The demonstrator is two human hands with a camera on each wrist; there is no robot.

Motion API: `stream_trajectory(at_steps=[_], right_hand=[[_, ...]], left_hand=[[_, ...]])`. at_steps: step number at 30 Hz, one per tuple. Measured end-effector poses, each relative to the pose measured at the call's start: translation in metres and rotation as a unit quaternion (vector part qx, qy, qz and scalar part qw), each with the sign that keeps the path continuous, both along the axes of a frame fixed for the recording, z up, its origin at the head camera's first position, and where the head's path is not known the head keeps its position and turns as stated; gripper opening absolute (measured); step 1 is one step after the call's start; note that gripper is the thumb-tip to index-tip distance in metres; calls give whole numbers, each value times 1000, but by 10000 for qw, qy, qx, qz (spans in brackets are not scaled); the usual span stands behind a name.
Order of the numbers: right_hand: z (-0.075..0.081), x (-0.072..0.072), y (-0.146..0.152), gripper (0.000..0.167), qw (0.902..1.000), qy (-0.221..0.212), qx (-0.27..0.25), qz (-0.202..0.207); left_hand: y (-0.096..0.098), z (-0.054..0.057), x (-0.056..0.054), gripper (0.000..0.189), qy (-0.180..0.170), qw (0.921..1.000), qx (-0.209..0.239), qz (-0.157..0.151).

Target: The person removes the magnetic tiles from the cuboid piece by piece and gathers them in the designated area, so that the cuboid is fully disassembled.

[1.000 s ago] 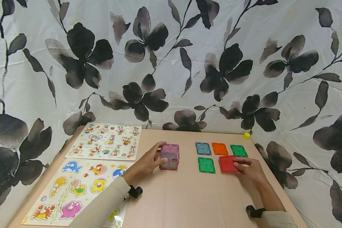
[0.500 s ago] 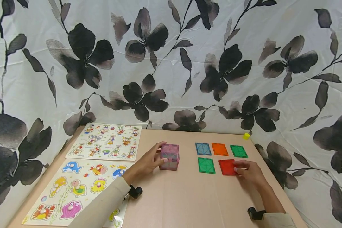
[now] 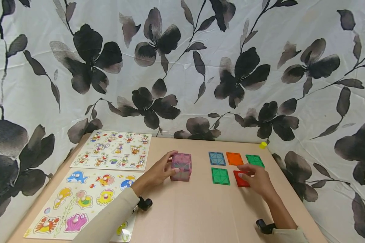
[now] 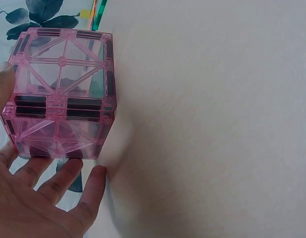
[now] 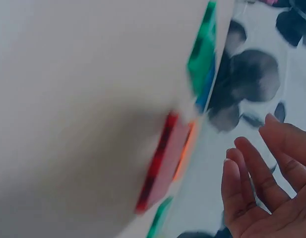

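Note:
A clear pink cube of magnetic tiles (image 3: 181, 167) stands on the table, left of the loose tiles. My left hand (image 3: 156, 172) grips it from the left, thumb at the near side and fingers at the far side; the left wrist view shows its ribbed faces. My right hand (image 3: 258, 179) hovers over the right part of a flat red magnetic tile (image 3: 241, 180), hiding some of it. In the right wrist view the fingers of that hand (image 5: 272, 183) are loosely bent, apart from the red tile, with nothing between them.
Blue (image 3: 217, 158), orange (image 3: 234, 159) and green (image 3: 254, 160) tiles lie in a row behind the red one, and another green tile (image 3: 220, 176) lies to its left. Two picture peg boards cover the table's left side, the animal board (image 3: 92, 221) partly under my left sleeve. A yellow piece (image 3: 263, 145) sits at the back right corner.
My right hand laid the red tile flat beside the green one and let go of it. It then rose and shifted left over the tile. The left hand and cube stayed put.

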State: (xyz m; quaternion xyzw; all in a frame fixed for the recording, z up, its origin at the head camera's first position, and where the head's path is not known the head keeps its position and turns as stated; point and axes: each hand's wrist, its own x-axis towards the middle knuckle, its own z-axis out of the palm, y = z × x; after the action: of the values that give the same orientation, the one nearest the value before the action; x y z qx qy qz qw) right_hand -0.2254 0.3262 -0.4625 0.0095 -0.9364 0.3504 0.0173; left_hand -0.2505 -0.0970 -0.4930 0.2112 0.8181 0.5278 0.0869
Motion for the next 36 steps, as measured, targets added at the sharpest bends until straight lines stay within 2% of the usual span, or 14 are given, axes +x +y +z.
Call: stream_trajectory(at_steps=[6,13,18,23,30,36], right_hand=[[7,2,-41,31,9977,151,-501,428],[6,-1,-93,29,9933,-32,-853,779],[5,-4,-129,35,9858,-42,-1190,1183],[2,-7,-157,40,9790,12,-1296,1574],[-6,-15,-175,36,9763,-143,-1535,1516],[-6,-18,-178,34,9754,-121,-1669,1432]], left_hand=[[1,0,0,77,-61,10000,17,-35],[2,0,0,76,-114,9999,55,-23],[2,-1,0,77,-113,9999,37,2],[2,-4,-1,75,-21,10000,32,-23],[1,-2,-1,75,118,9999,-20,-65],[0,-1,-2,75,119,9999,-47,-44]])
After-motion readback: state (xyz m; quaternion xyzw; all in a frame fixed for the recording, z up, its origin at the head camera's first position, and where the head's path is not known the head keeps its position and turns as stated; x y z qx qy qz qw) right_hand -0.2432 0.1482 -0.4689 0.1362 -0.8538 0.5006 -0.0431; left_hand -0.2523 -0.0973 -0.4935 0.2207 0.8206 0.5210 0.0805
